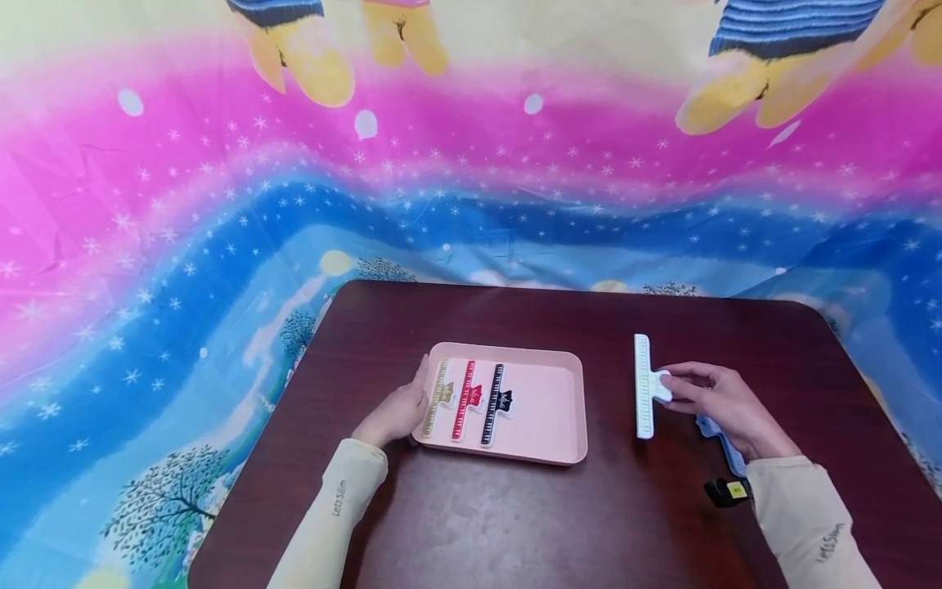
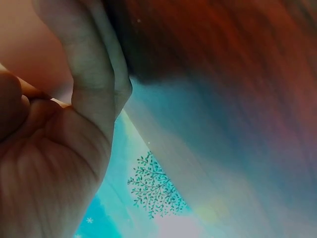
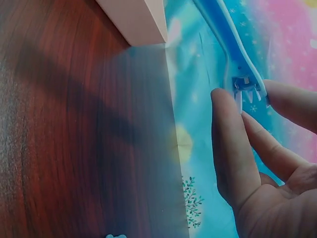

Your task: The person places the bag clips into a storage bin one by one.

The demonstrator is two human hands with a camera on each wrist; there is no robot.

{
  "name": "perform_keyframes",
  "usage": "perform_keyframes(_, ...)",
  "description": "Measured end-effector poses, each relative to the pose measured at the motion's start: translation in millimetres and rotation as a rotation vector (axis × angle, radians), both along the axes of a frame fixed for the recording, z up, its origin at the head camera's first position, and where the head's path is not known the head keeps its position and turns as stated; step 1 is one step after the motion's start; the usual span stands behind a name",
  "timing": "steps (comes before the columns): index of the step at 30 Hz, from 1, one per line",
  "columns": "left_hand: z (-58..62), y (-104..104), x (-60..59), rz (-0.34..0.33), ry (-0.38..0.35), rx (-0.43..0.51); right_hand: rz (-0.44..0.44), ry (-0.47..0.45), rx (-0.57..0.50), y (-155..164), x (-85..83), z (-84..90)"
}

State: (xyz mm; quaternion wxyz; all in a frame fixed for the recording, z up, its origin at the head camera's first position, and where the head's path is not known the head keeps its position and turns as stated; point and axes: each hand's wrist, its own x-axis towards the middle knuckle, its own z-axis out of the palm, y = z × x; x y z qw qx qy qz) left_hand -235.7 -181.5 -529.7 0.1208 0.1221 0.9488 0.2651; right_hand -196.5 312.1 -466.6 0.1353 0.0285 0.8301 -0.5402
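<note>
A long white clip (image 1: 643, 388) stands out above the table at the right; my right hand (image 1: 724, 409) pinches its small handle between thumb and fingertips. From the right wrist view, the clip (image 3: 230, 44) extends up from the fingertips, its metal spring showing. My left hand (image 1: 397, 413) rests against the left side of a pink tray (image 1: 570, 425), fingers fairly straight along the outer wall. Inside the tray three piano-key patterned clips lie side by side: gold (image 1: 437, 397), red (image 1: 464, 401) and black (image 1: 493, 405). Under the right hand lies a blue clip (image 1: 724, 446), partly hidden.
The dark red-brown table (image 1: 478, 523) has rounded far corners. Behind it hangs a colourful printed cloth (image 1: 471, 164), which also runs down past the table's left side. A black piece with a yellow label (image 1: 728, 492) shows at the right wrist.
</note>
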Motion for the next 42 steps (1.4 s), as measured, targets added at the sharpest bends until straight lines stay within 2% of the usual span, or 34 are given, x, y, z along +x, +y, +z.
perform_keyframes(11,-0.4,-0.4,-1.0,0.000,0.004,-0.002,0.015,-0.017,-0.048,-4.5,-2.2,-0.4)
perform_keyframes(23,-2.4,-1.6,-2.3,-0.008,0.013,-0.026,0.035,-0.020,-0.041,-8.8,-1.7,1.3)
perform_keyframes(27,-2.4,-0.9,-1.9,-0.004,0.000,-0.010,0.040,-0.022,-0.052,-11.9,-1.3,1.0)
perform_keyframes(34,-1.3,0.4,1.6,0.022,-0.068,0.066,0.050,-0.013,-0.078,-18.3,-2.9,0.6)
perform_keyframes(42,-1.1,0.3,2.3,0.027,-0.072,0.090,0.073,-0.022,-0.127,-31.5,-9.0,0.3)
